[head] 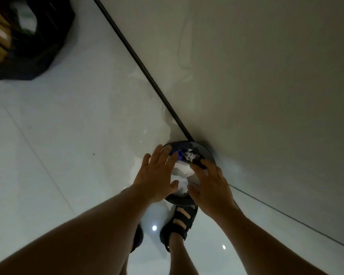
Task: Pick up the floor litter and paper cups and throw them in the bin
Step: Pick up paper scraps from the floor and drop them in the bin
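Pressing the load down: judged best done with flat fingers kept inside the rim, pushing straight down so nothing springs back out. The left hand [157, 175] and right hand [212, 185] are spread wide and grip nothing. White paper litter [182, 176] lies between the thumbs, though contact cannot be told. The round dark bin [206, 150] sits beneath the fingertips, the wall [266, 76] just beyond it.

Glossy white tiled floor [48, 135], dark round bin [210, 154], black bag [40, 48]
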Motion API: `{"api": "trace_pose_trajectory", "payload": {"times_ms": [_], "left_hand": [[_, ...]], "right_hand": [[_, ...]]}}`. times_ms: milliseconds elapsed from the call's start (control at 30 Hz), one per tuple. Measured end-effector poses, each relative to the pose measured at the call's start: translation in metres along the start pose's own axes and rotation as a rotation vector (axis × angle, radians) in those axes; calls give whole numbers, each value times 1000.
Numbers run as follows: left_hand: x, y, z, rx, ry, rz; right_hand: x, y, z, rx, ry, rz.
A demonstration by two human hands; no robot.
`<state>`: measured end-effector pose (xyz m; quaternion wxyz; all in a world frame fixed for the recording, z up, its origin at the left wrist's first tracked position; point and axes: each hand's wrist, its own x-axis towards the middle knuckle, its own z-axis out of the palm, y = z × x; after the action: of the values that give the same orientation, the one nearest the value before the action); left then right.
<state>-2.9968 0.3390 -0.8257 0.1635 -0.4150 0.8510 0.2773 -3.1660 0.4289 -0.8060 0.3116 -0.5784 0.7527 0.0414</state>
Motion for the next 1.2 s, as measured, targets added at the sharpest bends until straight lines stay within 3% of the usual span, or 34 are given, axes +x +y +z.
{"api": "trace_pose_trajectory", "payload": {"times_ms": [233, 433, 600, 900, 1200], "left_hand": [[-86, 30, -120, -17, 70, -22], [-158, 79, -213, 64, 27, 184], [-209, 141, -248, 183, -60, 369], [-306, 274, -223, 490, -190, 701], [-530, 411, -101, 640, -275, 1180]], "right_hand": [[-94, -49, -91, 47, 49, 120], [-204, -102, -159, 195, 161, 356], [-308, -123, -189, 285, 287, 551], [-526, -130, -146, 394, 460, 992], [-767, -198, -17, 641, 638, 1474]]}}
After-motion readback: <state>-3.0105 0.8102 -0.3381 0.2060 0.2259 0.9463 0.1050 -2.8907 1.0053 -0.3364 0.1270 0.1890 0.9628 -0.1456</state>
